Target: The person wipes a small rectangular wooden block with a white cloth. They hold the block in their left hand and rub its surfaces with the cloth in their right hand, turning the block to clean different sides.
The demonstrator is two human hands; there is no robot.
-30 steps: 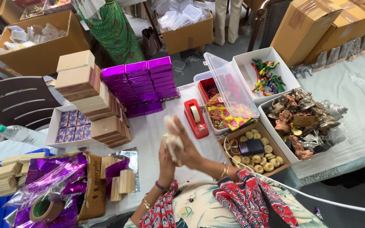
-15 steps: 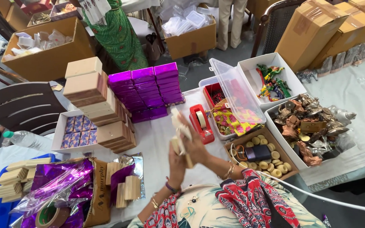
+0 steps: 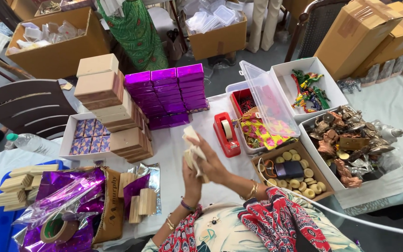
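Here both hands meet over the middle of the worktop [image 3: 173,154], pressed around a small pale piece that looks like a cloth pouch [image 3: 193,148]. The right hand [image 3: 213,163] lies over its front with fingers curled on it; the left hand [image 3: 191,179] backs it from below, and the pouch's top sticks up above the fingers. The work in hand seems to be holding or smoothing this pouch, raised off the worktop. A next move would likely call for one hand to let go while the other keeps the grip. Just beside, to the right, stands a red tape dispenser [image 3: 225,133]; behind it is a stack of purple foil boxes [image 3: 166,95], and left of those plain cardboard boxes [image 3: 110,107].
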